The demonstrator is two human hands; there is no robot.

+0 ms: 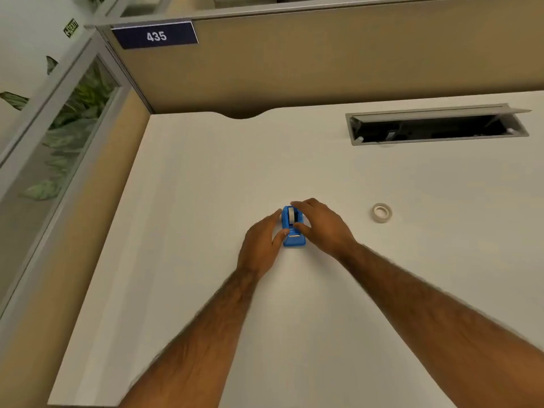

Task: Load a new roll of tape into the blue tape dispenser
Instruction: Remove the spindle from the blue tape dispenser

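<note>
A small blue tape dispenser (pixel 290 231) stands on the white desk (pixel 206 187), cutter end toward me, with a whitish roll showing in its top slot. My left hand (pixel 260 245) rests against its left side, thumb touching the front corner. My right hand (pixel 322 226) curves over its right side, fingertips on the top near the roll and thumb at the lower side. A separate roll of whitish tape (pixel 381 212) lies flat on the desk to the right, apart from both hands.
An open cable hatch (pixel 435 126) with its lid tilted up is set in the desk at the back right. Tan partition walls (pixel 323 63) close off the back and left, with a "435" plate (pixel 156 35). Glass and plants lie beyond the left partition.
</note>
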